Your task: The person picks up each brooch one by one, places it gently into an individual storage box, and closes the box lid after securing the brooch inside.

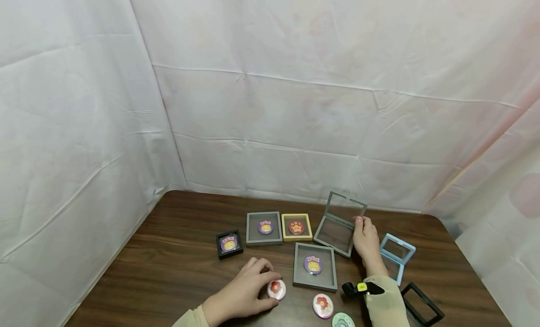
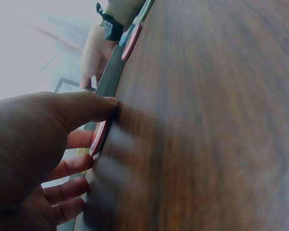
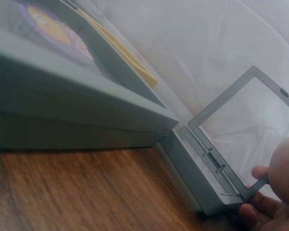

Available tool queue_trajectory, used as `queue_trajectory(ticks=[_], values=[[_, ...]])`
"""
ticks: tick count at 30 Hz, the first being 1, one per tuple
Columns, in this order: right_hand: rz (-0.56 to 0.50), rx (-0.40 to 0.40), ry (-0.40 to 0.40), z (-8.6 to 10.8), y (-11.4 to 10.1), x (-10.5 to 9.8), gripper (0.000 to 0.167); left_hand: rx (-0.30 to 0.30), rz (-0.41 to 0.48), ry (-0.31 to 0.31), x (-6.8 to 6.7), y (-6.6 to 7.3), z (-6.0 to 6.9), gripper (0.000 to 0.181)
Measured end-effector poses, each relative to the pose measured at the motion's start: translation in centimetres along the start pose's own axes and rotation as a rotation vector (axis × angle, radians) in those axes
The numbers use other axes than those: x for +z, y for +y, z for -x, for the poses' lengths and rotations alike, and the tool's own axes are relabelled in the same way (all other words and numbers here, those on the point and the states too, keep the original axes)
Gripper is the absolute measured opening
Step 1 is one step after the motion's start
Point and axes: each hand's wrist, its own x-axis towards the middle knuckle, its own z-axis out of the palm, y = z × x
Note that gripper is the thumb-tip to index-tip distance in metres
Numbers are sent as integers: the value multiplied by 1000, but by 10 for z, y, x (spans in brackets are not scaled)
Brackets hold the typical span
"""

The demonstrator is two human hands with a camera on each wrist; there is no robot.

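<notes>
My left hand [image 1: 249, 289] pinches a round white pin badge with a red flower [image 1: 276, 289] by its edges, thumb on the near side and a finger on the far side. The badge is at the tabletop; in the left wrist view its edge [image 2: 97, 140] shows between thumb and fingers. At the back right, my right hand [image 1: 366, 238] holds the right side of a hinged grey display frame [image 1: 333, 248]. The frame's clear lid stands raised. In the right wrist view, the fingers grip the grey frame [image 3: 195, 175] near its hinge corner.
A grey frame with a purple badge [image 1: 313, 265] lies between the hands. Behind are another grey frame [image 1: 251, 231], a yellow frame [image 1: 297, 239] and a small black frame [image 1: 229, 254]. A flower badge [image 1: 323, 306], green badge [image 1: 342, 320], blue frame [image 1: 392, 256] and black frame [image 1: 423, 299] lie nearer.
</notes>
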Motion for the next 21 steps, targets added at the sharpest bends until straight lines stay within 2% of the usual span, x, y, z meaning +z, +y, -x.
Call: queue_trajectory(ticks=[5,16,21], values=[[0,-1,1,1,-2,0,61,-2,10,-4,-2,-1,-1,46],[1,4,5,0,-1,0,62,-128,60,-6,-9,-5,-4,45],[-1,4,3,0,-1,0,62,-146,75,-5,-10,-6,-3,46]])
